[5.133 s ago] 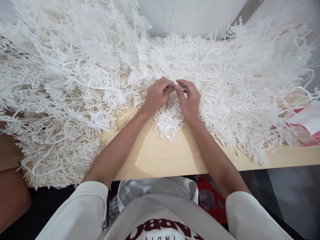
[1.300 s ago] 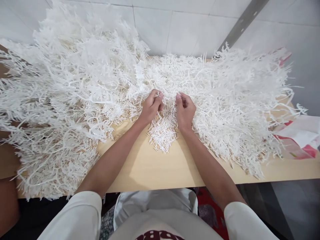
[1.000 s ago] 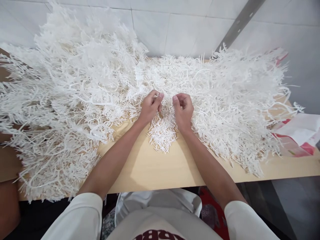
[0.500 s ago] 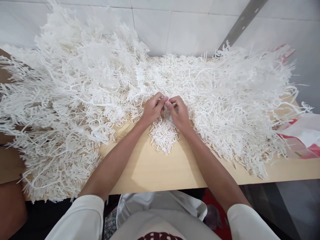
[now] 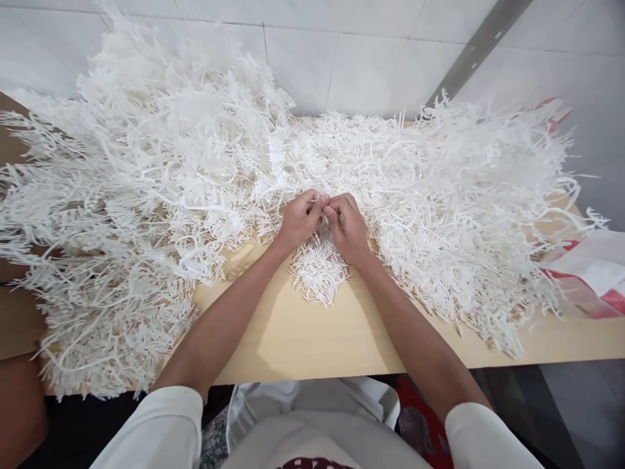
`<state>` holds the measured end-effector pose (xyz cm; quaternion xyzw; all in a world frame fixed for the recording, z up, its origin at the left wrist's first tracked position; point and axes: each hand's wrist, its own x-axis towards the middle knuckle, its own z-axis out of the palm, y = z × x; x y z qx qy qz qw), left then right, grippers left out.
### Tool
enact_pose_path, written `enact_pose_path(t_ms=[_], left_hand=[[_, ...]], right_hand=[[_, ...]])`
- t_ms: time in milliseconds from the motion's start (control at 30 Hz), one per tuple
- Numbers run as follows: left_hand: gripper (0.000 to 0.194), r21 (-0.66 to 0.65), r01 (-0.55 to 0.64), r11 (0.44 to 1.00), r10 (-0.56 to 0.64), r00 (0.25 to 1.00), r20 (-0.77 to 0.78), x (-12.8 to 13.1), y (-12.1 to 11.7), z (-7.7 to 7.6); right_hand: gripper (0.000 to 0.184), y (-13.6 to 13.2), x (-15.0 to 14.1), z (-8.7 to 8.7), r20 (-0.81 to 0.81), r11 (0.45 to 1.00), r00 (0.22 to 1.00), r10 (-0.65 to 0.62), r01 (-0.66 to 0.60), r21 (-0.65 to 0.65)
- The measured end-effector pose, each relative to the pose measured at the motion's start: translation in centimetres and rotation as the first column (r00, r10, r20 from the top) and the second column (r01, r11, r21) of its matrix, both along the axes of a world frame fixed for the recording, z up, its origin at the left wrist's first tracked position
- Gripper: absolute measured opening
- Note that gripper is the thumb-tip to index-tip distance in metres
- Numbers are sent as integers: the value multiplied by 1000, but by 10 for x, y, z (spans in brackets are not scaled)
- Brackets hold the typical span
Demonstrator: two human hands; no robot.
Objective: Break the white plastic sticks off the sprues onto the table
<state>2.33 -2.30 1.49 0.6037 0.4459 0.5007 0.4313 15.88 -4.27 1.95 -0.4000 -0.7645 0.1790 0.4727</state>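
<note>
My left hand (image 5: 300, 220) is closed in a pinch, with a short bit of thin white plastic strand showing at its fingertips. Meeting it fingertip to fingertip, my right hand (image 5: 349, 228) is pinched too; whatever lies between its thumb and forefinger is hidden. Just below the hands, a small pile of short white plastic sticks (image 5: 319, 270) rests on the light wooden table (image 5: 322, 339). Behind the hands spreads a layer of similar white pieces (image 5: 336, 150).
A tall tangled heap of white branched plastic strands (image 5: 161, 150) covers the left side, overhanging the front edge. Another heap (image 5: 469, 215) fills the right. Beyond it lies a red and white plastic bag (image 5: 590, 270). Another person's limb (image 5: 19, 410) shows at lower left. A tiled wall (image 5: 361, 58) stands behind.
Five seconds ago the hands met farther up in the view. About a second ago they were apart; the right hand has since moved left, and the fingertips now meet. The heaps look the same.
</note>
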Motion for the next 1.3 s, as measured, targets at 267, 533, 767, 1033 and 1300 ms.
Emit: enact_pose_path(t_ms=[267,533,767,1033,1300], left_hand=[[54,1,-39,999,39,999,5,2,-4,2],[48,-49,-372,927,374,912,166,-11,14,2],[43,-31,-191,981,193,974,120,-9,12,3],[46,17,-12,1000,11,999,47,-9,3,7],[51,9,-15,1000,16,996,-88,-10,9,-5]], right_hand=[[22,5,0,-5,27,999,999,26,-26,19],[18,-8,-2,-4,97,983,980,174,-179,45],[18,0,3,-6,-262,953,916,-303,283,-110],[25,4,2,-6,-42,986,991,-129,123,-108],[26,0,2,-7,69,999,997,-16,19,-48]])
